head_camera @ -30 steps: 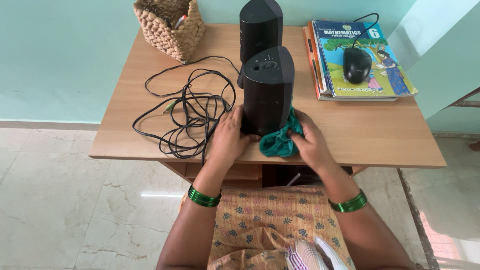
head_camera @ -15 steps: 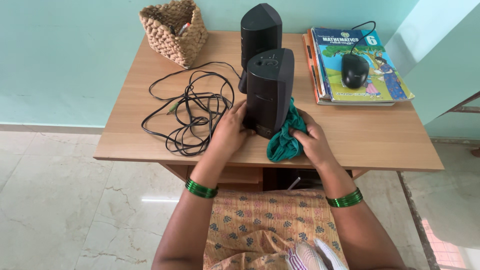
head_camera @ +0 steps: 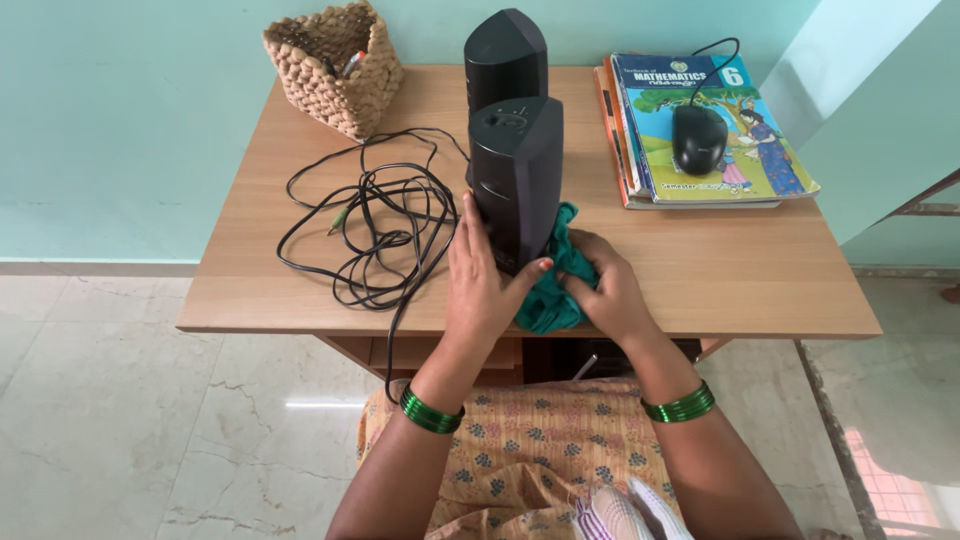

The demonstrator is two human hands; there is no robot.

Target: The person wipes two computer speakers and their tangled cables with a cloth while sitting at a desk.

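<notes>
1. A black speaker [head_camera: 515, 175] stands upright just above the centre of the frame, near the front edge of a wooden table [head_camera: 740, 270].
2. The left hand [head_camera: 480, 280] wraps around the speaker's lower left side, thumb across the front face, clasping it.
3. The right hand [head_camera: 605, 285] is closed on a bunched green cloth [head_camera: 555, 285] and presses it against the speaker's lower right side; the cloth spills down to the table edge.
4. Whether the speaker's base sits flat on the table or is slightly lifted is hard to tell, as the hands and cloth cover it.
5. A second black speaker [head_camera: 505, 55] stands directly behind the first, at the top centre of the frame.
6. A tangle of black cable [head_camera: 375, 225] lies on the table left of centre, with one strand hanging over the front edge.
7. A woven basket [head_camera: 330, 65] sits at the upper left corner of the table.
8. At the upper right lies a stack of books [head_camera: 700, 135], the top one with a colourful cover, and a black computer mouse [head_camera: 698, 138] rests on it.
9. Green bangles circle both wrists at the lower part of the frame.
</notes>
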